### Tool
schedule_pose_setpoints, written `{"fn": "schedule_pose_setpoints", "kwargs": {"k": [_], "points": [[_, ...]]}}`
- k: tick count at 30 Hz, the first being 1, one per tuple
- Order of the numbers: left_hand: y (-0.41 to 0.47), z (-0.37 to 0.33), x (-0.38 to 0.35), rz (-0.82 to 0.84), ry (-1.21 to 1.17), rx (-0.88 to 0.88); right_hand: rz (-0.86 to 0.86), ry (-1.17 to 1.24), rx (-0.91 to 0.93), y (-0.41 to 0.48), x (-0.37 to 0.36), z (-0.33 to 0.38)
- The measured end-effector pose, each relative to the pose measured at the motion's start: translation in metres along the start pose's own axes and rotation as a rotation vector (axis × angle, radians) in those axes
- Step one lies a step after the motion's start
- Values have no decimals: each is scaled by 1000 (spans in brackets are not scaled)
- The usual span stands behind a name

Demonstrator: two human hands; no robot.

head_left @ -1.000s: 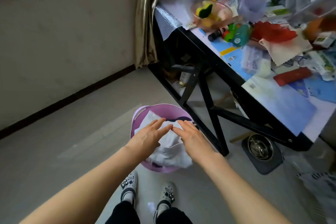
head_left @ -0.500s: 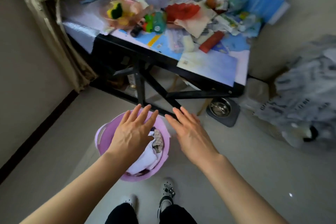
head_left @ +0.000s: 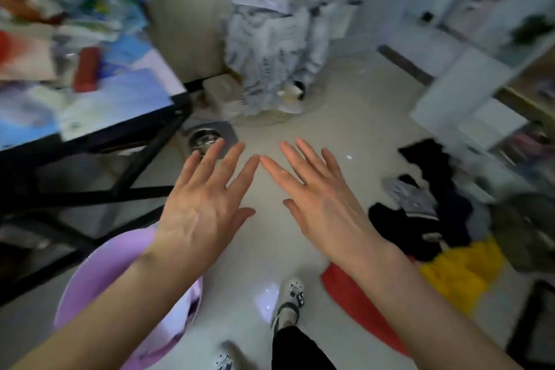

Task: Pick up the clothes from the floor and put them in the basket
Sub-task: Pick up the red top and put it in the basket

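The purple basket [head_left: 99, 273] stands on the floor at the lower left, mostly hidden under my left forearm. My left hand [head_left: 204, 204] hovers past its rim, fingers spread and empty. My right hand [head_left: 318, 198] is beside it over bare floor, also spread and empty. A pile of clothes lies on the floor to the right: black garments [head_left: 408, 228], a grey striped piece [head_left: 411, 198], a yellow garment [head_left: 462, 270] and a red one [head_left: 357, 300] partly under my right forearm.
A black-framed table [head_left: 99, 141] cluttered with blurred items fills the left. A steel bowl on a mat [head_left: 207, 137] sits by its leg. A covered white heap [head_left: 270, 48] stands at the back; white furniture [head_left: 468, 99] lines the right. My feet [head_left: 288, 303] are below.
The view has swung right, away from the basket. Both hands left the basket and now hang spread over the floor; the clothes pile has come into sight on the right.
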State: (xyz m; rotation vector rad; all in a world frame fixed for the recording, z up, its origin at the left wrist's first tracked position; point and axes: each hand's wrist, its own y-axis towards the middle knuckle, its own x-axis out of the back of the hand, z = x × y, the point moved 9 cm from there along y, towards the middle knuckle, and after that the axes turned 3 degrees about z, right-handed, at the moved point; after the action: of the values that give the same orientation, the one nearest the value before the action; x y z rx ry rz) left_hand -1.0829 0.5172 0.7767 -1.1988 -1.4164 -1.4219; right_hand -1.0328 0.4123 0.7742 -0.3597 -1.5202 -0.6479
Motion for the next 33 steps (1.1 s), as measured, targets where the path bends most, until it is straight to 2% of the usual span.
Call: {"fn": "schedule_pose_setpoints", "kwargs": {"k": [4, 11, 15, 22, 27, 33], "points": [[29, -65, 6, -30, -12, -171, -15, -46, -167, -55, 27, -49], [85, -227, -17, 0, -83, -497, -20, -146, -554, -194, 73, -167], [108, -303, -37, 32, -93, -589, 17, -165, -693, -263, 89, -224], [148, -442, -79, 74, -157, -688, 107, -141, -782, -356, 84, -318], [177, -472, -122, 141, -165, -672, 165, -54, -793, -377, 46, -366], [227, -487, -225, 258, -133, -661, 258, 21, -819, -386, -36, -433]]}}
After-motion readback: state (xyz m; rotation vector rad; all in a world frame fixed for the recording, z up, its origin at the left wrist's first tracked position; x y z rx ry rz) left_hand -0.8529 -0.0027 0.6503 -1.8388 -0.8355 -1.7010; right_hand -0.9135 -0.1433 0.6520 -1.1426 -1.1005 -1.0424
